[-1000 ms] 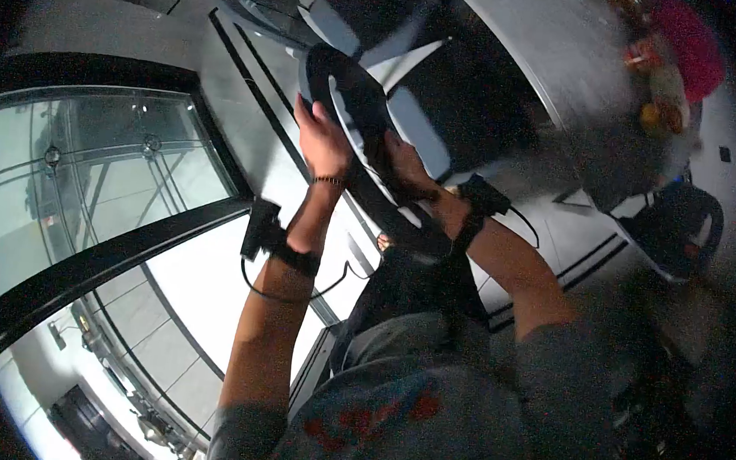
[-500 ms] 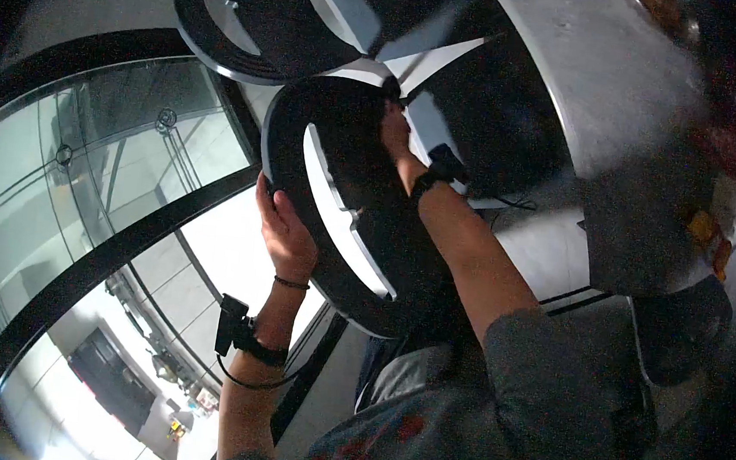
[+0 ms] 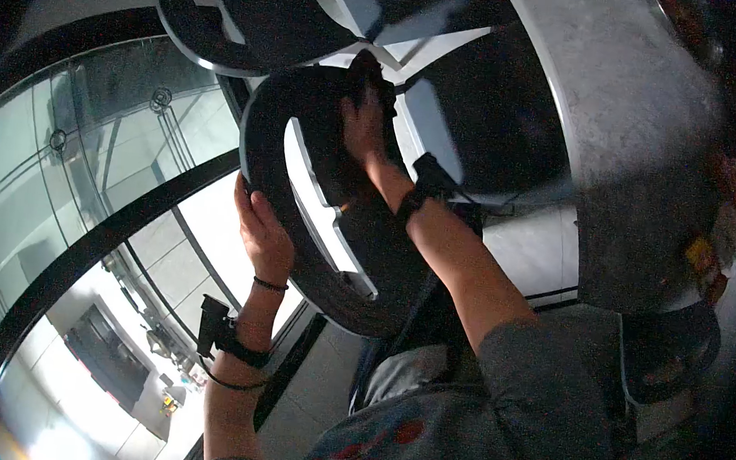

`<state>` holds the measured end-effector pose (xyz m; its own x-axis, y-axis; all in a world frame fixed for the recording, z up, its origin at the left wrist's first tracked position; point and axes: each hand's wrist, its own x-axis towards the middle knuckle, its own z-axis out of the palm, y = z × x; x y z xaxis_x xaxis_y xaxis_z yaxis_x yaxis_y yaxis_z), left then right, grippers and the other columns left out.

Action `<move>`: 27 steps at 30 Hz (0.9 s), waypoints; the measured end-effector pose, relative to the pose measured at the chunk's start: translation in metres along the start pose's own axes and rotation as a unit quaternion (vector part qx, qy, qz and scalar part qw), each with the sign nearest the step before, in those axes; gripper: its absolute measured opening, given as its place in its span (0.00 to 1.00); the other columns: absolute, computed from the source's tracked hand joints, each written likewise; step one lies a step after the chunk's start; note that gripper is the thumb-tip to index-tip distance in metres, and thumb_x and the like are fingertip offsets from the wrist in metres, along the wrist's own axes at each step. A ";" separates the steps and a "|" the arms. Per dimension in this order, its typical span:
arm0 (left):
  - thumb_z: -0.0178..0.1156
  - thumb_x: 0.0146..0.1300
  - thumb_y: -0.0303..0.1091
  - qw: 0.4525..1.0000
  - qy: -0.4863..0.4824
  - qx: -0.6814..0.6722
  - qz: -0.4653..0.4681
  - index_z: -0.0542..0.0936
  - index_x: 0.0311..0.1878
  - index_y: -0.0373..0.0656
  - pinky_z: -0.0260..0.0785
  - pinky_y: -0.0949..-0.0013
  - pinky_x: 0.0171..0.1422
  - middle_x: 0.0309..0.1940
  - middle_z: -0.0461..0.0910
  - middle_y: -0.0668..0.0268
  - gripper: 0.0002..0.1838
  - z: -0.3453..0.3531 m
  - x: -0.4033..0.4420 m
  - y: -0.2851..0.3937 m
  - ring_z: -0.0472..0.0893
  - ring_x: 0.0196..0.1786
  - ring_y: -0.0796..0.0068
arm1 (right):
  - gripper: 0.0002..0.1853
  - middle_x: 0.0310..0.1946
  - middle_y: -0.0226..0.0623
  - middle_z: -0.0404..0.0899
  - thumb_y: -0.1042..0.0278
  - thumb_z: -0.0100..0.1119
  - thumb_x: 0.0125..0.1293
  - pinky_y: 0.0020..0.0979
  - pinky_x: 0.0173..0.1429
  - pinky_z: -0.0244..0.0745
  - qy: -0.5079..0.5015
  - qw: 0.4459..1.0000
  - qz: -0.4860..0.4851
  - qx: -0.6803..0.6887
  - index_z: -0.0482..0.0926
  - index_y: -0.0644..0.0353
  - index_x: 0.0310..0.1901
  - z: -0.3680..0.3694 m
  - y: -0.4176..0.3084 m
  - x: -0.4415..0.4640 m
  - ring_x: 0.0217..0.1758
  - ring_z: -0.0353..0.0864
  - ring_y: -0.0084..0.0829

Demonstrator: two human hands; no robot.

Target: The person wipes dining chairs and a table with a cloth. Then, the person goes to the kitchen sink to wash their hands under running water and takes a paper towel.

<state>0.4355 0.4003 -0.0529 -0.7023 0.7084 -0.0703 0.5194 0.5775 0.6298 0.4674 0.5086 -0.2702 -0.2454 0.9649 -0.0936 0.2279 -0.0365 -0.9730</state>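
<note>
A black chair (image 3: 320,287) with a rounded back and a long curved slot stands in front of me, tilted in the view. My left hand (image 3: 263,239) holds the outer rim of its back, thumb and fingers lying along the edge. Over the inner side of the same chair, near its upper end, is my right hand (image 3: 364,130), closed on a dark, bunched thing that looks like a cloth (image 3: 367,70). Its exact shape is hard to make out in the dim light. Both wrists carry black strapped devices with cables.
Another black chair (image 3: 255,22) adjoins at the top left. A grey round-edged table (image 3: 642,156) fills the right, with a yellow item (image 3: 700,254) near its far side. Glass panels in a dark frame (image 3: 117,232) run along the left. A dark seat (image 3: 670,349) shows lower right.
My right hand has shifted left and slightly up over the chair with the dark cloth. My left hand keeps its hold on the rim. The whole view has moved slightly.
</note>
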 end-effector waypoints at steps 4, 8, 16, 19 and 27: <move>0.35 0.66 0.41 0.999 0.009 -0.039 -0.022 0.59 0.59 0.42 0.63 0.68 0.43 0.42 0.71 0.58 0.21 0.001 0.001 -0.001 0.70 0.39 0.74 | 0.21 0.45 0.59 0.66 0.55 0.45 0.60 0.45 0.48 0.61 -0.072 0.983 0.155 -0.063 0.67 0.68 0.45 -0.031 0.045 0.022 0.48 0.64 0.56; 0.36 0.66 0.42 1.000 0.001 -0.016 -0.022 0.58 0.59 0.42 0.64 0.67 0.43 0.42 0.71 0.58 0.22 0.001 0.000 0.006 0.71 0.37 0.74 | 0.20 0.48 0.52 0.65 0.55 0.42 0.61 0.46 0.51 0.60 0.064 0.982 -0.105 -0.146 0.69 0.62 0.47 -0.063 0.108 0.052 0.49 0.64 0.54; 0.35 0.65 0.43 0.995 -0.002 -0.067 -0.071 0.55 0.59 0.40 0.68 0.68 0.43 0.42 0.72 0.55 0.23 0.006 0.003 0.014 0.75 0.41 0.69 | 0.18 0.59 0.36 0.57 0.65 0.45 0.57 0.47 0.62 0.47 -0.168 0.864 -0.268 -0.391 0.68 0.54 0.51 -0.090 0.190 0.015 0.61 0.54 0.42; 0.36 0.65 0.43 0.992 0.000 -0.096 -0.084 0.55 0.59 0.38 0.68 0.68 0.43 0.42 0.72 0.55 0.23 0.008 0.005 0.015 0.76 0.41 0.68 | 0.20 0.59 0.32 0.56 0.68 0.44 0.56 0.47 0.63 0.46 -0.407 0.898 -0.157 -0.067 0.67 0.51 0.53 -0.126 0.202 -0.032 0.63 0.52 0.40; 0.36 0.65 0.42 0.991 0.001 -0.083 -0.106 0.53 0.60 0.40 0.69 0.68 0.42 0.42 0.72 0.54 0.24 0.003 -0.003 0.018 0.76 0.40 0.68 | 0.20 0.60 0.37 0.55 0.68 0.37 0.61 0.44 0.65 0.45 -0.415 0.840 0.085 -0.338 0.62 0.50 0.57 -0.238 0.139 -0.065 0.64 0.50 0.38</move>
<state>0.4481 0.4099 -0.0443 -0.7885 0.5772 -0.2123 0.2737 0.6385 0.7193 0.7397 0.5024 -0.3488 -0.6638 0.4360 -0.6077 0.7408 0.2711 -0.6146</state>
